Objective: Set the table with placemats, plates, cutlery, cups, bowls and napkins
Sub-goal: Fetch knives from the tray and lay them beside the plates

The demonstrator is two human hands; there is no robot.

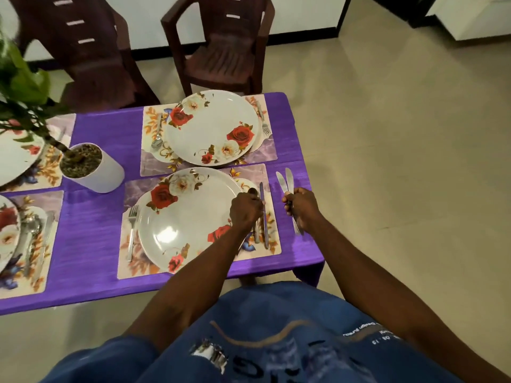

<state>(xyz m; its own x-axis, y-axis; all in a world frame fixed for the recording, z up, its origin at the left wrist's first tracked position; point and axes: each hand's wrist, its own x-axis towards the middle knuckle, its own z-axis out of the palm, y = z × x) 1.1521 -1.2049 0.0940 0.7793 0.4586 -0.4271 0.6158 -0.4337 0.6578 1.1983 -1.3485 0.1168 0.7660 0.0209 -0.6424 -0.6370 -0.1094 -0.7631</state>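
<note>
Writing on the blue shorts [276, 341] is too blurred to read. The left hand [245, 210] grips a spoon [252, 192] beside a knife [264, 217] on the near placemat [272, 244], right of the plate [188, 217]. The right hand [300, 205] clutches two knives [286, 179] above the purple surface [96, 230], near its right edge. A plant pot [94, 168] stands to the left.

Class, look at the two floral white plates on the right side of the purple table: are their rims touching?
Apart. The head view shows a strip of placemat between the far floral plate and the near floral plate.
</note>
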